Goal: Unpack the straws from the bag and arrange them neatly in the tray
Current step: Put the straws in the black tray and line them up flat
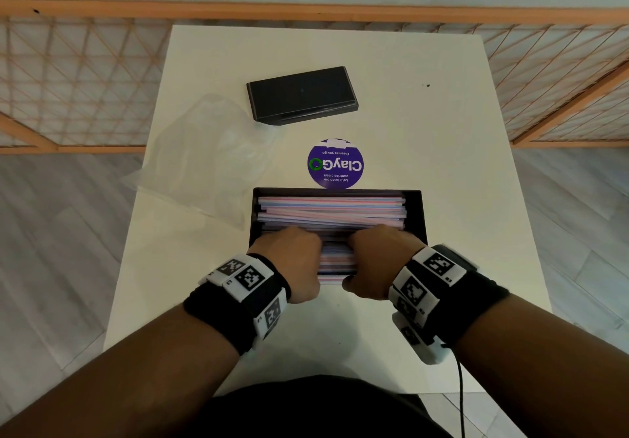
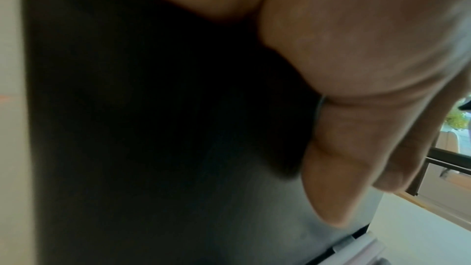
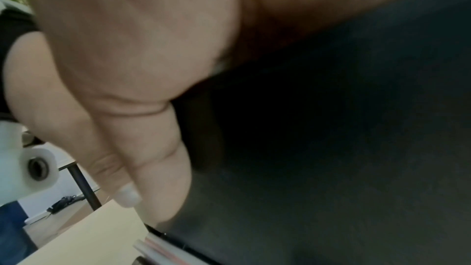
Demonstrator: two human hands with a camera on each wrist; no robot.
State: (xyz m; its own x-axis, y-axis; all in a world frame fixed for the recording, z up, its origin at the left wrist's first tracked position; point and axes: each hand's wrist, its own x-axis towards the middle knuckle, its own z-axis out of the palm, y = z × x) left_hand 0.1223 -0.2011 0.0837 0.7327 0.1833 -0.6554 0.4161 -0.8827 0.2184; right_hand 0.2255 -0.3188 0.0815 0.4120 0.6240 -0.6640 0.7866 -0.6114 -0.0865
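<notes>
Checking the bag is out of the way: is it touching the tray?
Cannot tell. In the head view the bag has a corner right at the tray's left wall; no gap or contact shows plainly.

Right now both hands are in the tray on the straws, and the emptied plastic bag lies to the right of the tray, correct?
Not quite: the head view shows the plastic bag to the left of the tray, not the right. The rest holds: left hand and right hand are both in the tray on the straws.
</notes>
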